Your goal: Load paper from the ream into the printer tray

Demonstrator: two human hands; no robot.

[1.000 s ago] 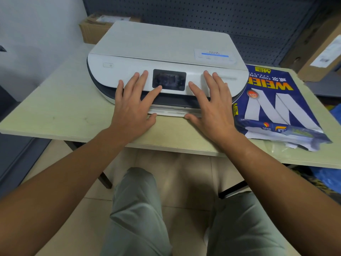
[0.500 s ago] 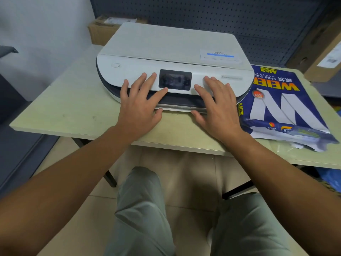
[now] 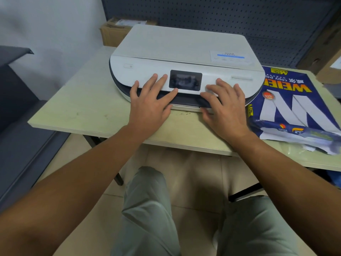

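A white printer [image 3: 184,50] with a dark screen [image 3: 185,80] sits on the pale green table [image 3: 88,106]. Its paper tray [image 3: 186,106] shows as a thin pale edge under the dark front slot, nearly flush with the body. My left hand [image 3: 149,106] lies flat with spread fingers on the printer front left of the screen, thumb at the tray edge. My right hand [image 3: 225,109] lies the same way to the right of the screen. A blue torn-open ream of copy paper [image 3: 295,108] rests on the table right of the printer.
Cardboard boxes stand behind the printer at the back left [image 3: 118,32] and at the far right [image 3: 328,58]. A dark pegboard wall [image 3: 221,15] runs behind the table. A dark shelf [image 3: 13,56] is at the left. My knees are under the table's front edge.
The tray edge, which stuck out a little a second ago, now sits closer in under the printer front. Both hands have stayed pressed against the front, fingers sliding slightly up it.
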